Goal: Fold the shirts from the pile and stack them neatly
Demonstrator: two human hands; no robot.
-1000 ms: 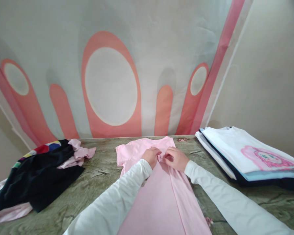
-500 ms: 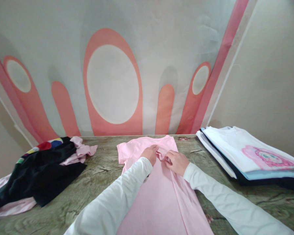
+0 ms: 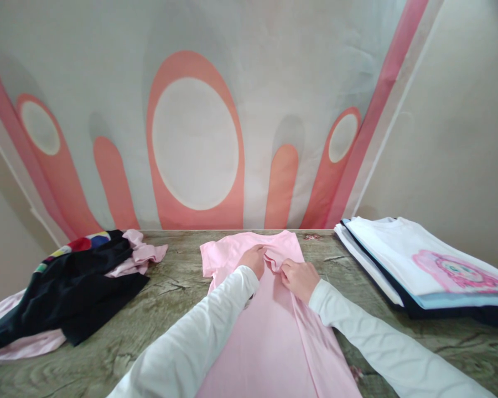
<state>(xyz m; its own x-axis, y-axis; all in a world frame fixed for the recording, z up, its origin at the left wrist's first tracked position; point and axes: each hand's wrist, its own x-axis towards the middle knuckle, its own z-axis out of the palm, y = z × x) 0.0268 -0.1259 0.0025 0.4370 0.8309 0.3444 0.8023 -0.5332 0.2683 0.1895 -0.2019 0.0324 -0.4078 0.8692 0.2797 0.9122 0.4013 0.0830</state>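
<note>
A pink short-sleeved shirt (image 3: 265,337) lies lengthwise in front of me, its neck end at the table's far edge. One long fold runs down its right side, and the left sleeve sticks out. My left hand (image 3: 253,261) pinches the fabric near the upper middle. Just to the right, my right hand (image 3: 299,278) grips the same raised, crumpled bit of cloth between thumb and fingers. The fingertips of both hands are partly hidden by the cloth.
On the left lies a loose heap of black and pink clothes (image 3: 95,284). A stack of folded shirts (image 3: 402,254), a white one with a pink print on top, sits at the right. Behind the wooden table (image 3: 170,309) rises a wall with a pink-patterned covering (image 3: 257,110).
My right hand has closed its fingers more tightly on the raised cloth. The left hand stays in nearly the same spot, and the view has shifted slightly.
</note>
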